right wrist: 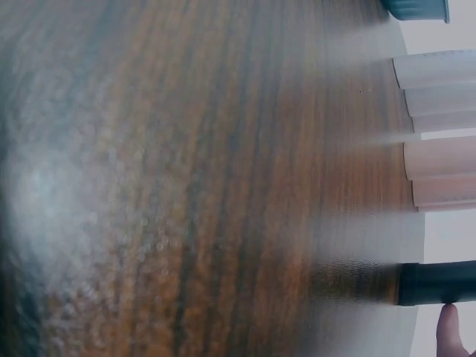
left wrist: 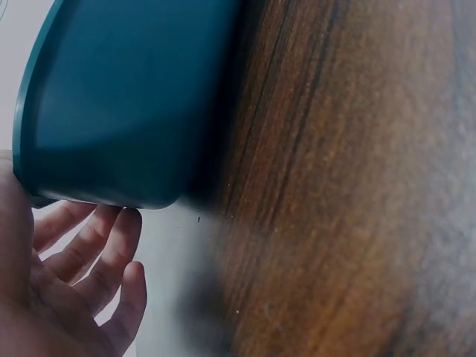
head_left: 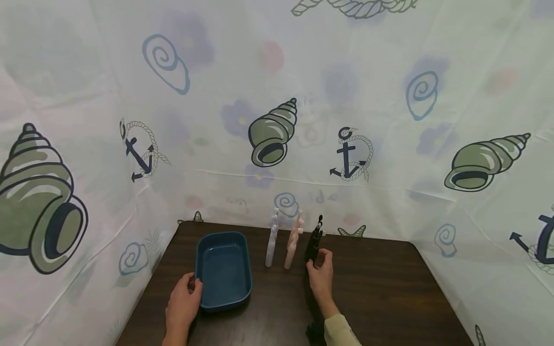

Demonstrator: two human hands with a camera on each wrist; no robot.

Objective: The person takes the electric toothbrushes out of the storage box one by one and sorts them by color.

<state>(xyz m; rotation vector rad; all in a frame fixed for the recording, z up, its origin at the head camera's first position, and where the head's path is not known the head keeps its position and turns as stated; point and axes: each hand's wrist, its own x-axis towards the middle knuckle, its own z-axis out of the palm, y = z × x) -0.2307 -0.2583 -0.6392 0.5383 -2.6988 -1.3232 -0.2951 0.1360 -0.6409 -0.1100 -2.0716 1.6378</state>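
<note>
My left hand (head_left: 182, 300) is at the left side of a deep blue rectangular tray (head_left: 224, 305), its fingertips against the outer wall. In the left wrist view, the loosely bent fingers (left wrist: 111, 249) touch the tray's side close to a corner. My right hand (head_left: 321, 278) pinches the lower part of a slim, upright black figurine-like piece (head_left: 314, 242) between thumb and fingers. One fingertip shows against its dark base (right wrist: 439, 282) in the right wrist view. Left of it stand a similar pink piece (head_left: 292, 247) and a white one (head_left: 271, 245).
The dark wooden table (head_left: 381, 288) ends at a back edge just behind the upright pieces. A pale cloth (head_left: 381, 211) printed with shells and anchors hangs behind and along both sides. The tray stands left of the white piece, with bare wood between them.
</note>
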